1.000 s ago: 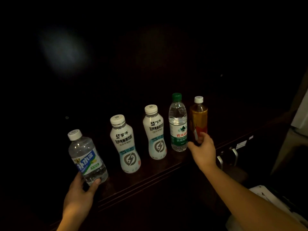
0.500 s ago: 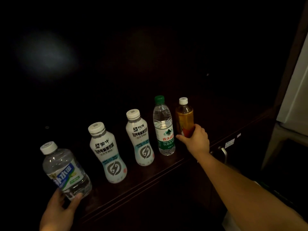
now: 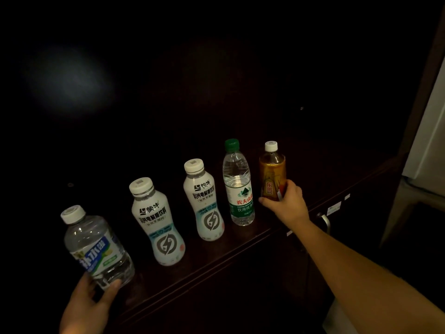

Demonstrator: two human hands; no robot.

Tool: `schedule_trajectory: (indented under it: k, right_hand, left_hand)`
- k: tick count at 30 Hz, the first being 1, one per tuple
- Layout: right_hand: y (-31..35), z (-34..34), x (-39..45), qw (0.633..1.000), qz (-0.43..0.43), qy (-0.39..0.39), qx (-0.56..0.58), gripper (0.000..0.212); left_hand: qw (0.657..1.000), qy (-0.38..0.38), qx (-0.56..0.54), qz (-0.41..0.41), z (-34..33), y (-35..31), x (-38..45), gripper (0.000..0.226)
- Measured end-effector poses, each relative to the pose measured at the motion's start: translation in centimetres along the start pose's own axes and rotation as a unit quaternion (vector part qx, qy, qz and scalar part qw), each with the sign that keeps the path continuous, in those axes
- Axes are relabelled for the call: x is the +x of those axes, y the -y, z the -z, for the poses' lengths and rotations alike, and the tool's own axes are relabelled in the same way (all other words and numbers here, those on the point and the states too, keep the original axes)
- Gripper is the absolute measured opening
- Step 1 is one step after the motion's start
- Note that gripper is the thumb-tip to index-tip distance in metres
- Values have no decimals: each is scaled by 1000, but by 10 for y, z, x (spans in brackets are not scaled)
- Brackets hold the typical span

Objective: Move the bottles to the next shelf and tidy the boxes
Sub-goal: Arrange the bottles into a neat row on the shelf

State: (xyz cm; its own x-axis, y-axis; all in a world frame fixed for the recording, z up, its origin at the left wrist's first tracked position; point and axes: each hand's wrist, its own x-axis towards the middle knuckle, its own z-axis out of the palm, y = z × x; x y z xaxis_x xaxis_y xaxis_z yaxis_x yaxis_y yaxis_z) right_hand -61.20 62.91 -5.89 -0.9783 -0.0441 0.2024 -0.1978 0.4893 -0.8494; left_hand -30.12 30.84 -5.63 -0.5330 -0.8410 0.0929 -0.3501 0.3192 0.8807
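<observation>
Several bottles stand in a row on a dark wooden shelf point(image 3: 240, 247). My left hand point(image 3: 89, 302) grips the base of a clear bottle with a blue label point(image 3: 96, 249) at the row's left end, tilted. To its right stand two white drink bottles point(image 3: 157, 222) point(image 3: 204, 201), then a clear water bottle with a green cap point(image 3: 238, 184). My right hand point(image 3: 289, 201) is wrapped around the lower part of the amber tea bottle point(image 3: 272, 172) at the right end. No boxes are visible.
The shelf's back is in deep darkness, with a dim light patch point(image 3: 67, 83) on the rear wall. A metal handle point(image 3: 325, 221) and small labels sit on the cabinet front below the right hand. A pale panel point(image 3: 431, 141) stands at the right edge.
My right hand went from reaching beside the amber bottle to closing around it. My left hand kept hold of the blue-label bottle. The head view shifted.
</observation>
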Motion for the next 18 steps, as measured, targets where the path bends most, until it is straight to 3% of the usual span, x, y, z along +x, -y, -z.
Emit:
schedule_trajectory:
  k: [3, 7, 18]
  right_hand:
    - [11, -11, -5, 997, -27, -52, -45, 109]
    - [21, -21, -7, 991, -51, -103, -75, 106]
    - [6, -7, -7, 998, -9, -60, 2, 73]
  left_hand:
    - [1000, 0, 0, 6, -1, 6, 4, 67]
    - [1000, -4, -7, 9, -2, 15, 11, 69]
    - [1000, -12, -2, 10, -2, 24, 16, 69]
